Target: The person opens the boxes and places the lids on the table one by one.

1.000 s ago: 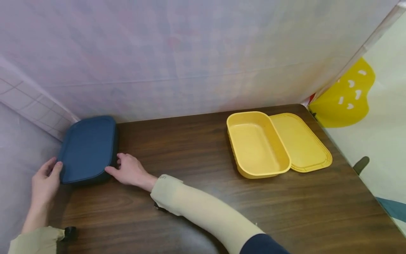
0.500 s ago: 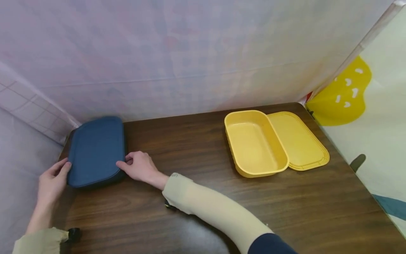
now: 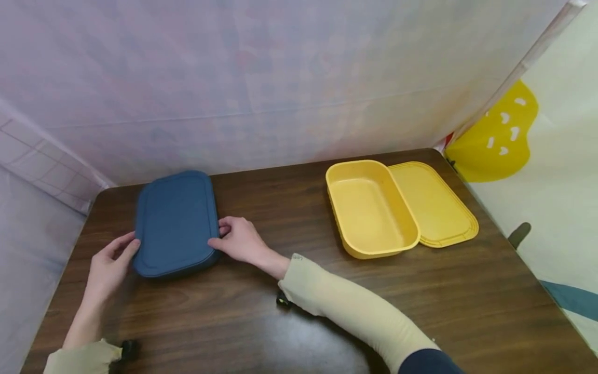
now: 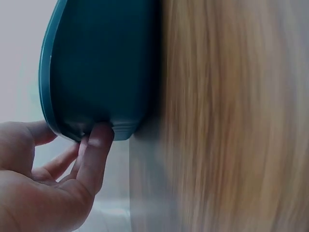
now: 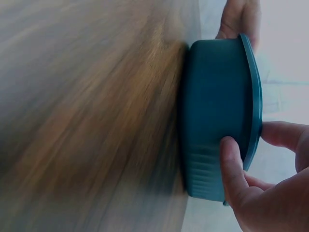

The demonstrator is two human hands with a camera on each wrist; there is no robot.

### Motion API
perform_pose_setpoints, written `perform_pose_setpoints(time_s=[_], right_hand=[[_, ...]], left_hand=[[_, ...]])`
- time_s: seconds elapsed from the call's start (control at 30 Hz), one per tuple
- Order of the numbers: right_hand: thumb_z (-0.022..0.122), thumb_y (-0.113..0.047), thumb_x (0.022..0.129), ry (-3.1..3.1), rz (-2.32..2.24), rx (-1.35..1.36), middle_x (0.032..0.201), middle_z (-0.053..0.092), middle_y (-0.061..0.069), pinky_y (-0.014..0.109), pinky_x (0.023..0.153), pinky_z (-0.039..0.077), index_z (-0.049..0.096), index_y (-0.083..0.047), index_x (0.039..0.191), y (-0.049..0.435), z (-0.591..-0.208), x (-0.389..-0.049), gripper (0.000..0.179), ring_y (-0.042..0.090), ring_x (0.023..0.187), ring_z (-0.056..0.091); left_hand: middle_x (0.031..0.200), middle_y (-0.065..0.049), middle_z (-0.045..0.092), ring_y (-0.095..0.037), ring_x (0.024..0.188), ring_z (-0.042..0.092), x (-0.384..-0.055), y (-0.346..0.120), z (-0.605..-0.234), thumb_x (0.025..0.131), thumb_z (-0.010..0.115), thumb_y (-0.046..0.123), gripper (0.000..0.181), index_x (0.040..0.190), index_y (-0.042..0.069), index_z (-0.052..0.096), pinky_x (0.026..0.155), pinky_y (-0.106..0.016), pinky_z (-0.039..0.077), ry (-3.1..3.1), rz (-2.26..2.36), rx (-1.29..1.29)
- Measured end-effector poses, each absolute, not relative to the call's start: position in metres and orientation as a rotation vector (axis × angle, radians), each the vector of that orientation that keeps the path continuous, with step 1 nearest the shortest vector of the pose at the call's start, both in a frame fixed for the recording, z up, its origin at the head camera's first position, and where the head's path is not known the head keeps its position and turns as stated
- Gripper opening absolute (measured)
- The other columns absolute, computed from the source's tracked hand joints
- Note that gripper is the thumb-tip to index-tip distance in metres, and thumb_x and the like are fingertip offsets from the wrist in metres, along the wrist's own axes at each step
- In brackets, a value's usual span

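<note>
A blue rectangular box with a flat blue lid [image 3: 177,223] is on the left part of the table, held from both sides. My left hand [image 3: 108,266] grips its left side, thumb at the lid's rim and fingers on the side wall, as the left wrist view shows on the box wall [image 4: 101,63]. On the opposite side my right hand [image 3: 243,241] pinches the box near its front right corner. In the right wrist view its thumb touches the lid rim and a finger presses the ribbed wall [image 5: 205,169]. The underside of the box is hidden.
An open yellow box [image 3: 371,213] stands at the right of the brown wooden table [image 3: 261,322]. Its flat yellow lid [image 3: 436,205] lies against its right side. A pale curtain [image 3: 243,88] hangs behind the table's back edge, and another cloth borders the left.
Both hands have moved the blue box to the right, away from the table's left edge. The view has shifted slightly; the yellow box and lid stay put on the table.
</note>
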State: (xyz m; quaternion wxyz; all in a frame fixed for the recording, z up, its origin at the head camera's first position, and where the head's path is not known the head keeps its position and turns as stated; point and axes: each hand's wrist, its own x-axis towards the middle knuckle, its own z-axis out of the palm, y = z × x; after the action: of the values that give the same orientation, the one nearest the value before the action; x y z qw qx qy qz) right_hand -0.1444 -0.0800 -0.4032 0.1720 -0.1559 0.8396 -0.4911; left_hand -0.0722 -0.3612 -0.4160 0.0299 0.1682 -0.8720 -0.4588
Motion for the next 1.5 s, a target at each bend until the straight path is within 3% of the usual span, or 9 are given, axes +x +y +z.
perform_pose_setpoints(time_s=[0.27, 0.4, 0.5, 0.53, 0.7, 0.87, 1.23, 1.5], right_hand=[[0.081, -0.020, 0.091, 2.348, -1.450, -0.438, 0.119, 0.074, 0.017, 0.021, 0.079, 0.058, 0.064, 0.004, 0.138, -0.039, -0.405, -0.141, 0.055, 0.020, 0.097, 0.074], [0.081, -0.018, 0.090, 2.363, -1.462, -0.441, 0.117, 0.074, 0.019, 0.019, 0.074, 0.058, 0.063, 0.007, 0.137, -0.016, -0.405, -0.136, 0.056, 0.021, 0.093, 0.074], [0.082, -0.018, 0.091, 2.373, -1.455, -0.418, 0.117, 0.074, 0.018, 0.021, 0.073, 0.060, 0.063, 0.006, 0.137, 0.002, -0.404, -0.132, 0.055, 0.020, 0.093, 0.073], [0.082, -0.018, 0.091, 2.376, -1.452, -0.406, 0.116, 0.074, 0.018, 0.022, 0.074, 0.060, 0.063, 0.006, 0.137, 0.008, -0.404, -0.130, 0.055, 0.019, 0.093, 0.072], [0.082, -0.018, 0.091, 2.402, -1.434, -0.351, 0.117, 0.074, 0.015, 0.027, 0.082, 0.062, 0.064, 0.004, 0.137, 0.034, -0.403, -0.121, 0.054, 0.017, 0.094, 0.073], [0.081, -0.018, 0.091, 2.423, -1.418, -0.324, 0.117, 0.075, 0.015, 0.027, 0.085, 0.061, 0.064, 0.004, 0.137, 0.058, -0.403, -0.112, 0.054, 0.017, 0.095, 0.073], [0.078, -0.019, 0.095, 2.453, -1.461, -0.241, 0.108, 0.076, 0.016, 0.022, 0.066, 0.056, 0.066, 0.005, 0.132, 0.096, -0.407, -0.095, 0.046, 0.012, 0.083, 0.072], [0.081, -0.019, 0.092, 2.448, -1.472, -0.216, 0.108, 0.076, 0.019, 0.022, 0.066, 0.054, 0.062, 0.009, 0.136, 0.107, -0.406, -0.082, 0.055, 0.015, 0.086, 0.073]], left_hand=[[0.095, 0.038, 0.051, 0.019, 0.084, 0.054, -0.073, -0.326, -0.413, 0.110, 0.053, 0.039, 0.061, 0.153, -0.003, 0.048, 0.069, -0.010, 0.054, -2.709, -1.521, 0.457], [0.121, 0.005, 0.068, 0.020, 0.085, 0.054, -0.074, -0.305, -0.415, 0.110, 0.053, 0.036, 0.058, 0.154, -0.002, 0.048, 0.071, -0.011, 0.055, -2.729, -1.545, 0.454], [0.141, -0.021, 0.061, 0.019, 0.085, 0.054, -0.075, -0.290, -0.415, 0.111, 0.052, 0.035, 0.056, 0.154, -0.001, 0.049, 0.071, -0.011, 0.054, -2.745, -1.554, 0.445], [0.143, -0.024, 0.060, 0.018, 0.085, 0.053, -0.075, -0.285, -0.414, 0.111, 0.052, 0.034, 0.055, 0.154, 0.000, 0.049, 0.072, -0.011, 0.053, -2.752, -1.560, 0.437], [0.150, -0.028, 0.056, 0.017, 0.086, 0.053, -0.076, -0.262, -0.410, 0.111, 0.052, 0.031, 0.054, 0.155, 0.000, 0.046, 0.073, -0.013, 0.051, -2.772, -1.652, 0.403], [0.155, -0.029, 0.050, 0.015, 0.084, 0.059, -0.076, -0.239, -0.411, 0.111, 0.052, 0.023, 0.053, 0.157, -0.001, 0.041, 0.070, -0.015, 0.056, -2.682, -1.891, 0.451], [0.157, -0.028, 0.048, 0.009, 0.084, 0.061, -0.073, -0.201, -0.410, 0.110, 0.052, 0.018, 0.054, 0.160, 0.001, 0.038, 0.066, -0.016, 0.058, -2.617, -2.039, 0.399], [0.156, -0.025, 0.052, 0.006, 0.090, 0.061, -0.069, -0.190, -0.412, 0.111, 0.054, 0.026, 0.054, 0.159, 0.006, 0.041, 0.067, -0.018, 0.059, -2.661, -1.984, 0.414]])
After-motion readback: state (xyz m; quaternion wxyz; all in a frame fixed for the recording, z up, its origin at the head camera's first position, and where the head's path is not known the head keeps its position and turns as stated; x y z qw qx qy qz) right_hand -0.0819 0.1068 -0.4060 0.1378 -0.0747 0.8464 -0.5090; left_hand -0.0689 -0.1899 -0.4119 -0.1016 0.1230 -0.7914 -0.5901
